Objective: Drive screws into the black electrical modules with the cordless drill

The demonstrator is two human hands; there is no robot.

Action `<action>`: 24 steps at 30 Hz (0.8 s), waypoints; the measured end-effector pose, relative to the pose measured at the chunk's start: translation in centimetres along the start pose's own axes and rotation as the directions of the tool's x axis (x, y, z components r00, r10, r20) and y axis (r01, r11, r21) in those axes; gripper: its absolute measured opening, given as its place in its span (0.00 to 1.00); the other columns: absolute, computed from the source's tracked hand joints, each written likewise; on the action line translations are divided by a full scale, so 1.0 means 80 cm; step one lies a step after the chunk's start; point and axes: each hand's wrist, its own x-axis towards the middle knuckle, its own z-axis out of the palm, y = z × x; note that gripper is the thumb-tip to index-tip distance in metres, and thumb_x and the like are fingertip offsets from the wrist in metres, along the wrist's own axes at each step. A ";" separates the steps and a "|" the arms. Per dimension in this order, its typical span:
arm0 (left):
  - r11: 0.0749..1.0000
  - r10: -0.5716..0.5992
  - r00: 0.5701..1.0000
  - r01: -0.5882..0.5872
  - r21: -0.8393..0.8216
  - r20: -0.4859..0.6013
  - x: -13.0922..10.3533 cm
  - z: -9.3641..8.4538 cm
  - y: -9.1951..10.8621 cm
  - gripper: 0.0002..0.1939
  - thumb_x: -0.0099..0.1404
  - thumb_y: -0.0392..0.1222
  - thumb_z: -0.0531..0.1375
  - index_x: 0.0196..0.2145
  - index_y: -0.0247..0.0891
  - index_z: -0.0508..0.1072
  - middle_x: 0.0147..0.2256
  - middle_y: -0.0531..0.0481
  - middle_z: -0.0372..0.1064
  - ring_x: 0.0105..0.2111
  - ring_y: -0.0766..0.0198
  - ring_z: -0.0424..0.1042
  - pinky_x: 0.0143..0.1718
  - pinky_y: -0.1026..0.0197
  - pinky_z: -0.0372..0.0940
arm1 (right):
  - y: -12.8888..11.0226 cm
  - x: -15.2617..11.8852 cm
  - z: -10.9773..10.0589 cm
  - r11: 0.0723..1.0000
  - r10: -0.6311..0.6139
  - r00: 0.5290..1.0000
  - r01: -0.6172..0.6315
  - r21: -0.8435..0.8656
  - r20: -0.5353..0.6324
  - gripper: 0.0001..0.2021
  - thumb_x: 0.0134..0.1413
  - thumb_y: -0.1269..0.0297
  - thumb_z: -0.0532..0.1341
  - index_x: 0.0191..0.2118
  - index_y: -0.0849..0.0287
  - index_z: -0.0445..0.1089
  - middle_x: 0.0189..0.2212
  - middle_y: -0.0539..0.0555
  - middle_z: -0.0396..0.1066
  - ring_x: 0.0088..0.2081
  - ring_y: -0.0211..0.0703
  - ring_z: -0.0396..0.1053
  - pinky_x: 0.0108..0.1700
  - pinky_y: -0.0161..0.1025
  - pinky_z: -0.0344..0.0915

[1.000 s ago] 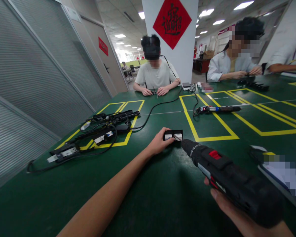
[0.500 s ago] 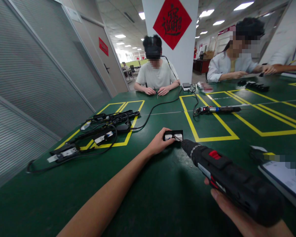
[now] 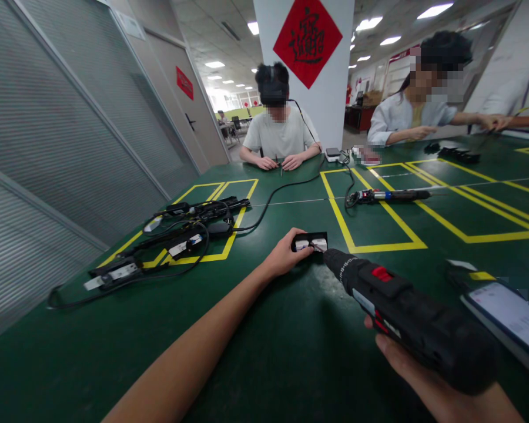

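Observation:
A small black case (image 3: 310, 237) with white parts inside lies on the green table (image 3: 264, 329). My left hand (image 3: 285, 252) grips its left end, the thumb across its front. My right hand (image 3: 405, 358) is wrapped round the handle of a black power drill (image 3: 392, 296) with red details. The drill points forward and left, and its thin bit reaches the white parts in the case. Whether the tip touches a screw is too small to tell. Most of my right hand's fingers are hidden under the drill.
Black devices with cables (image 3: 198, 226) lie at the left among yellow tape outlines. A tool-like device (image 3: 388, 195) lies beyond the case to the right. A phone (image 3: 506, 311) is at the near right. A person (image 3: 277, 132) sits opposite; another (image 3: 417, 120) sits at the back right.
The rear of the drill has shifted slightly left and up with my right hand. My left hand and the case look unchanged. The person at the back right has stretched an arm to the right.

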 end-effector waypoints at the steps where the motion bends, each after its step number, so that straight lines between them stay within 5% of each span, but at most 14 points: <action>1: 1.000 -0.001 1.000 0.001 -0.001 -0.001 0.000 0.000 0.000 0.23 0.58 0.51 0.60 0.49 0.39 0.63 0.41 0.49 0.69 0.37 0.61 0.69 0.40 0.59 0.65 | 0.001 0.000 0.000 1.000 0.005 1.000 -0.006 0.020 0.015 0.10 0.46 0.56 0.61 0.30 0.49 0.79 0.26 0.53 0.80 0.31 0.56 0.79 0.36 0.46 0.76; 24: 1.000 0.001 1.000 -0.001 -0.026 0.002 -0.001 0.002 0.001 0.23 0.59 0.50 0.60 0.49 0.39 0.63 0.41 0.48 0.69 0.38 0.61 0.70 0.40 0.60 0.65 | 0.018 -0.005 0.008 0.988 0.006 0.997 -0.018 0.154 0.079 0.09 0.46 0.56 0.62 0.33 0.49 0.77 0.29 0.53 0.81 0.33 0.54 0.79 0.43 0.48 0.75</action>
